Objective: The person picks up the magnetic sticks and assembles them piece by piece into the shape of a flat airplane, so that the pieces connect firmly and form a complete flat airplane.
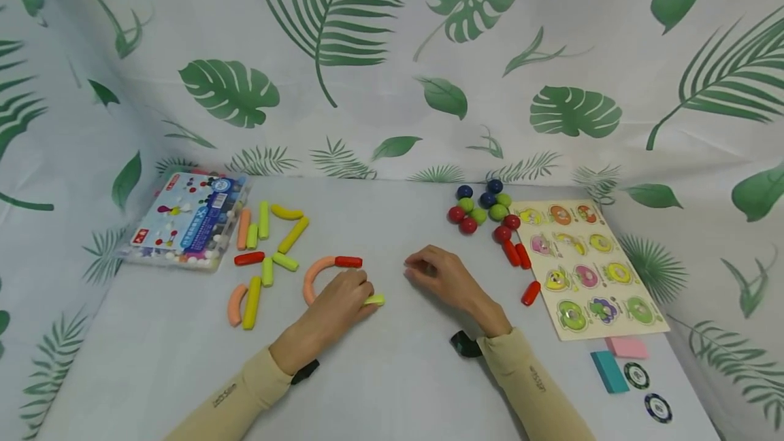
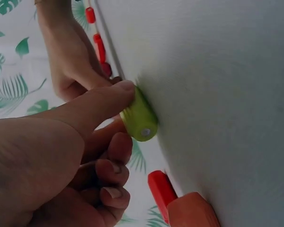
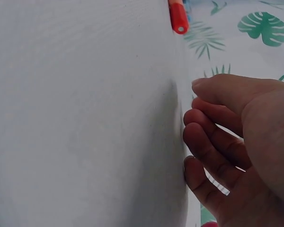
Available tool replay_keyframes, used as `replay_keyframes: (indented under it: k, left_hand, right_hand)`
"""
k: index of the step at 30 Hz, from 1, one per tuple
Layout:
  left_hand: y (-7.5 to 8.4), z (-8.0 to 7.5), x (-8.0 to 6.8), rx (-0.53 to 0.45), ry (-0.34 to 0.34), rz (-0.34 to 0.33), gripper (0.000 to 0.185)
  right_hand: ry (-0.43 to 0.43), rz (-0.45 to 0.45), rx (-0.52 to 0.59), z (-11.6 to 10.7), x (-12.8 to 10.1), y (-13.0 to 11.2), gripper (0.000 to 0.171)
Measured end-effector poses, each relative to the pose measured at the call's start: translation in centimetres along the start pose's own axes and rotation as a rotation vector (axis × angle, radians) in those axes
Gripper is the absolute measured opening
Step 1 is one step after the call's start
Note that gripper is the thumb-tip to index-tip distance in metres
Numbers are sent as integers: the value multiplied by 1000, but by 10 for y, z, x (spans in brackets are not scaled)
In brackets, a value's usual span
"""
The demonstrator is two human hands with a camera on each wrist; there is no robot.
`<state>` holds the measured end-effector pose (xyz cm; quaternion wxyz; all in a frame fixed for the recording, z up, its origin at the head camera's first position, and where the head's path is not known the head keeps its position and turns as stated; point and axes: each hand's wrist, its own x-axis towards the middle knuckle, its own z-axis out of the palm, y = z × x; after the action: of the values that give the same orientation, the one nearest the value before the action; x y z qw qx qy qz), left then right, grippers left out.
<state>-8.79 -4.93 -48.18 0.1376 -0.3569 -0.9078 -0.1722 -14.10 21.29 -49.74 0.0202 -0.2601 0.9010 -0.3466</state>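
Observation:
My left hand [image 1: 360, 293] pinches a short yellow-green stick piece [image 1: 374, 300] between thumb and fingers and holds it down on the white table [image 1: 392, 373]. In the left wrist view the thumb lies along the yellow-green piece [image 2: 141, 119], whose round end faces the camera. Just left of the hand lie a curved orange piece [image 1: 312, 278] and a short red piece [image 1: 348, 262], end to end. My right hand [image 1: 421, 268] rests on the table a little to the right with its fingers [image 3: 203, 137] loosely curled and holds nothing.
A clear toy box [image 1: 186, 220] and several loose coloured sticks [image 1: 265, 250] lie at the left. Coloured balls [image 1: 480, 206], red sticks [image 1: 517, 257] and a fruit peg puzzle board [image 1: 588, 267] are at the right. Pink and teal blocks [image 1: 615, 359] and two round chips sit near the front right.

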Motion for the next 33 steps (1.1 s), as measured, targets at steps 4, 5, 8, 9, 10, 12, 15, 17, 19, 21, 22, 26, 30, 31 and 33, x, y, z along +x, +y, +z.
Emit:
replay_keyframes:
  k: [4, 5, 8, 9, 10, 12, 15, 17, 19, 21, 22, 26, 30, 31, 33]
  left_hand:
    - [-4, -3, -4, -56, -44, -12, 26]
    - [-7, -7, -5, -79, -55, -21, 27]
    - [-16, -21, -13, -170, -87, -64, 33]
    - [-20, -26, -17, -196, -96, -82, 36]
    - [-24, -32, -21, -215, -107, -93, 37]
    - [-31, -40, -29, -247, -126, -106, 39]
    - [-41, -48, -43, -255, -156, -122, 38]
    - [-46, -49, -51, -241, -160, -109, 32]
    - [-49, -48, -57, -217, -151, -88, 23]
    - [-51, -45, -61, -199, -129, -58, 15]
    - [-52, -44, -62, -195, -123, -47, 12]
    - [-54, -42, -60, -220, -134, -67, 12]
    - [-55, -40, -56, -228, -141, -88, 17]
    - [-55, -39, -56, -220, -130, -72, 17]
    - [-55, -37, -55, -207, -106, -42, 15]
  right_hand:
    - [-11, 3, 7, 3, 2, -3, 19]
    - [-16, 5, 8, 3, 3, -5, 19]
    - [-34, 2, 12, 5, 3, -10, 20]
    - [-40, -2, 16, 6, 2, -12, 20]
    - [-46, -8, 19, 7, 1, -14, 20]
    - [-56, -24, 27, 9, -2, -19, 20]
    - [-77, -57, 55, 13, -7, -28, 20]
    - [-100, -74, 74, 17, -10, -34, 21]
    - [-128, -86, 85, 21, -11, -40, 23]
    - [-155, -85, 72, 25, -12, -46, 25]
    - [-168, -81, 53, 27, -11, -48, 26]
    - [-196, -76, -27, 34, -8, -55, 25]
    - [-217, -85, -44, 39, -4, -62, 22]
    - [-222, -86, -42, 40, -3, -64, 22]
    - [-227, -91, -47, 42, 0, -68, 21]
